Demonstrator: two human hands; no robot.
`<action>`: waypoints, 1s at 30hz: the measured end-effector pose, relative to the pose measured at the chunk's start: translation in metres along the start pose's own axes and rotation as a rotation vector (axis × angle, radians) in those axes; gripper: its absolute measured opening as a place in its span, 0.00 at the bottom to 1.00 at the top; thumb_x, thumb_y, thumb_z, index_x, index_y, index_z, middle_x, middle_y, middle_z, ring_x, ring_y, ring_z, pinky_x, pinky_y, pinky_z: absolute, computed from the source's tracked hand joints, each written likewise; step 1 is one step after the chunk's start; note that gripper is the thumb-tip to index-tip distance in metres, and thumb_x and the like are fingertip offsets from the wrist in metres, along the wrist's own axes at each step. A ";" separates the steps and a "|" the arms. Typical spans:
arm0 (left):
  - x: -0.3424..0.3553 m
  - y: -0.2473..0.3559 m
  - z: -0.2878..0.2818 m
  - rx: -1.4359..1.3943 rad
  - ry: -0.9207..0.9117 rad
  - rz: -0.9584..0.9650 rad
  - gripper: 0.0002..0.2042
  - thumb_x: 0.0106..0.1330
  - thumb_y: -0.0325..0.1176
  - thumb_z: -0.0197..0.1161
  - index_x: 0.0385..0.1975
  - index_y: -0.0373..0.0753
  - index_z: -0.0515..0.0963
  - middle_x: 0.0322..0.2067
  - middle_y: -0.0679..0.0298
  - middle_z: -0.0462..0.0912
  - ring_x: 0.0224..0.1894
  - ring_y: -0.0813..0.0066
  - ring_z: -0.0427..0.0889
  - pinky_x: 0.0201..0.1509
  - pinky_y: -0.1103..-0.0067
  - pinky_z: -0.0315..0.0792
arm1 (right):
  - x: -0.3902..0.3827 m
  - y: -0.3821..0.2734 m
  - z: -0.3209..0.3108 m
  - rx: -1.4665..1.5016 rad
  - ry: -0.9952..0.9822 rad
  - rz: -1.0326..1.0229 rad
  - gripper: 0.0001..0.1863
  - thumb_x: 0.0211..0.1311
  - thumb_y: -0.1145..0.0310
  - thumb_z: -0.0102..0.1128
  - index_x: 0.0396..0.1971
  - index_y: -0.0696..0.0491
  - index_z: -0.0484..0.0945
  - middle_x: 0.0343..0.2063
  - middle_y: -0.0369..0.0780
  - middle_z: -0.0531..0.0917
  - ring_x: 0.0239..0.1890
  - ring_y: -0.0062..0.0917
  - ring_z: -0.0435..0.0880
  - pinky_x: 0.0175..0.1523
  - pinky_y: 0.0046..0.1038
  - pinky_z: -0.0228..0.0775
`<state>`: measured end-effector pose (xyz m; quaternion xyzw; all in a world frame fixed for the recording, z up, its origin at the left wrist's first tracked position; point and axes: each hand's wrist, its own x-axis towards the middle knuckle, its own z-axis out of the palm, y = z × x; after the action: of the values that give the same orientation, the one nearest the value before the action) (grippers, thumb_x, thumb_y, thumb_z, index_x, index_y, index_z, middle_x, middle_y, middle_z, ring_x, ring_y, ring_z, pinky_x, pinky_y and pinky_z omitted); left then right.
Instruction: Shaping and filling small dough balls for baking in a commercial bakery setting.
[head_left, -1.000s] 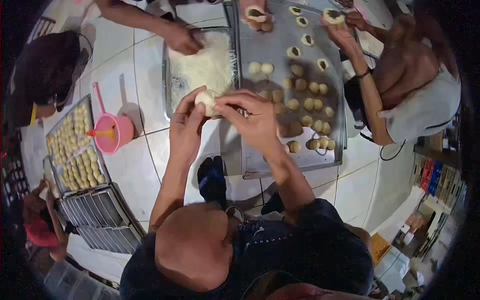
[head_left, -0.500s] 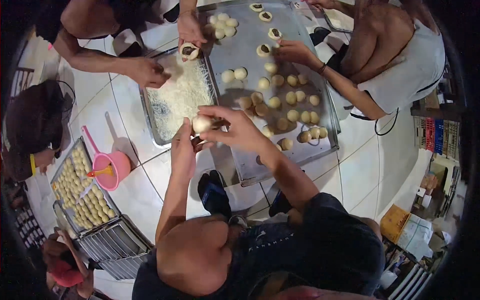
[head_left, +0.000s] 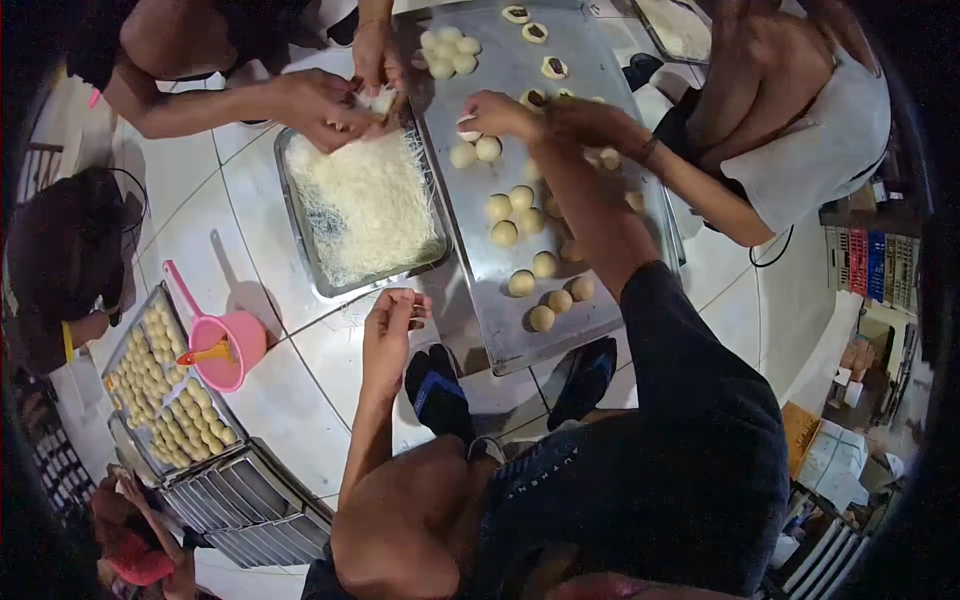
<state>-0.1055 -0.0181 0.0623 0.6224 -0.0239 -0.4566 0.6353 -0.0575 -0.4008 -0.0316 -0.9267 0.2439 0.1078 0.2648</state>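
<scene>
A large metal tray [head_left: 505,325] lies right of a smaller pan [head_left: 335,291] of white shreds [head_left: 365,205]. The person's left hand [head_left: 392,318] is on the near side of the pan, fingers half curled, holding nothing visible. The right hand [head_left: 498,113], over the tray, has its fingertips closed on a partly hidden dough ball [head_left: 467,129], just beside two loose balls [head_left: 488,149].

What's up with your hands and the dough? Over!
Left hand: loosely curled, nothing seen in it. Right hand: fingers at pale dough ball, over metal tray, grip unclear. Co-worker's forearm close, right side.
</scene>
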 end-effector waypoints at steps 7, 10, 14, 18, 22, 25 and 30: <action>0.006 -0.006 0.002 0.066 -0.046 -0.001 0.09 0.73 0.36 0.49 0.37 0.38 0.73 0.38 0.61 0.80 0.37 0.74 0.76 0.45 0.79 0.68 | 0.002 0.038 -0.003 -0.148 -0.072 -0.248 0.21 0.58 0.51 0.60 0.40 0.54 0.83 0.31 0.43 0.85 0.32 0.36 0.80 0.39 0.34 0.73; 0.007 -0.003 -0.005 0.082 -0.029 -0.002 0.09 0.73 0.36 0.49 0.37 0.38 0.74 0.38 0.61 0.80 0.37 0.74 0.76 0.45 0.79 0.68 | -0.034 0.011 0.006 0.026 0.173 -0.088 0.21 0.60 0.53 0.56 0.40 0.57 0.81 0.30 0.47 0.84 0.32 0.40 0.80 0.39 0.36 0.73; 0.001 0.005 -0.003 0.075 0.000 -0.024 0.07 0.71 0.33 0.52 0.37 0.38 0.75 0.36 0.63 0.81 0.36 0.78 0.76 0.44 0.83 0.67 | -0.062 0.033 0.013 -0.115 0.305 0.300 0.19 0.60 0.57 0.55 0.40 0.59 0.79 0.30 0.50 0.82 0.32 0.43 0.80 0.40 0.36 0.73; 0.004 0.006 0.002 0.088 -0.032 -0.004 0.07 0.71 0.33 0.53 0.37 0.38 0.75 0.36 0.63 0.82 0.36 0.78 0.76 0.43 0.83 0.67 | -0.032 0.064 0.050 -0.698 0.360 0.537 0.16 0.60 0.61 0.55 0.39 0.60 0.77 0.34 0.49 0.82 0.36 0.41 0.81 0.43 0.37 0.73; 0.012 0.004 0.015 0.069 -0.090 -0.011 0.07 0.71 0.33 0.53 0.37 0.38 0.75 0.36 0.64 0.82 0.36 0.78 0.76 0.43 0.83 0.67 | -0.009 0.123 0.068 -1.309 0.387 0.806 0.14 0.59 0.65 0.55 0.38 0.60 0.75 0.37 0.49 0.81 0.39 0.40 0.81 0.46 0.38 0.73; 0.012 0.005 0.012 0.060 -0.059 -0.024 0.07 0.70 0.33 0.54 0.37 0.38 0.75 0.36 0.64 0.82 0.36 0.78 0.76 0.43 0.83 0.67 | 0.006 0.105 0.062 -1.589 0.389 0.887 0.13 0.59 0.67 0.55 0.38 0.61 0.74 0.39 0.48 0.81 0.41 0.39 0.81 0.47 0.38 0.73; 0.011 -0.003 -0.006 0.087 -0.035 -0.014 0.11 0.73 0.38 0.53 0.40 0.36 0.76 0.40 0.61 0.81 0.39 0.74 0.77 0.46 0.79 0.70 | -0.056 0.022 0.026 -3.721 -0.709 0.494 0.11 0.62 0.71 0.53 0.42 0.59 0.74 0.45 0.49 0.79 0.45 0.37 0.80 0.56 0.39 0.70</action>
<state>-0.0975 -0.0195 0.0528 0.6414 -0.0504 -0.4704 0.6040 -0.1187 -0.3805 -0.0446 -0.1137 0.1135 -0.3827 0.9098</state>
